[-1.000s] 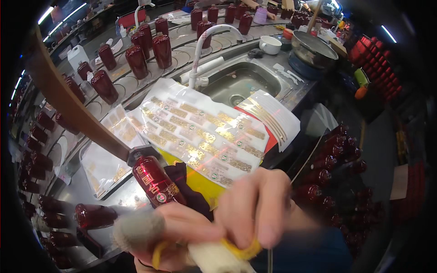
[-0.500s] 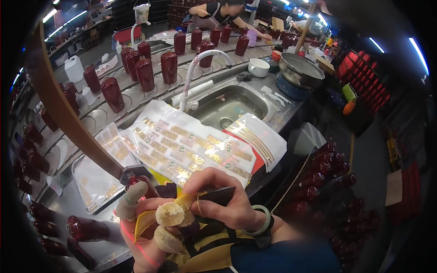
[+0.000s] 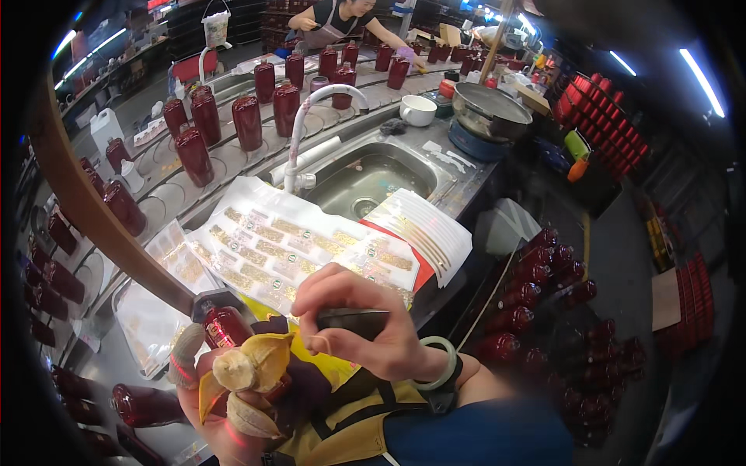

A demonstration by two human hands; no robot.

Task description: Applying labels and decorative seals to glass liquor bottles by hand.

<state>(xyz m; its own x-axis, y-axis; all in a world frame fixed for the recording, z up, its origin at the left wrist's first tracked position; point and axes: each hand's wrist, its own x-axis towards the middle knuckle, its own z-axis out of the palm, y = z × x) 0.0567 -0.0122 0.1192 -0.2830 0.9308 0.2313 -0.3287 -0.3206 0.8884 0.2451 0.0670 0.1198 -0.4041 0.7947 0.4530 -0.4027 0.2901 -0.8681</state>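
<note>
My left hand [image 3: 203, 408] wraps round a partly peeled banana [image 3: 233, 371] at the lower left, its pale bitten or broken end up and yellow peel flaps folded outward. A whitish cover sits on one of its fingers. My right hand [image 3: 373, 326], a pale bangle at its wrist, is up and right of the banana, apart from it. A dark flat piece [image 3: 353, 321] is pinched in it, and a thin pale strand hangs by the thumb. Just behind the banana stands a dark red bottle [image 3: 227, 326]. Sheets of gold stickers [image 3: 284, 241] lie beyond my hands.
A steel sink [image 3: 381, 175] with a white faucet [image 3: 292, 147] lies ahead. Red bottles [image 3: 247, 123] line a curved conveyor, where a person [image 3: 350, 23] reaches out. A wooden bar [image 3: 101, 210] slants down at left. More red bottles [image 3: 517, 318] are massed at right.
My right hand has let go of the banana peel and moved up and away from it. A peel flap now stands loose. Bottles on the conveyor have shifted, and the view has turned slightly.
</note>
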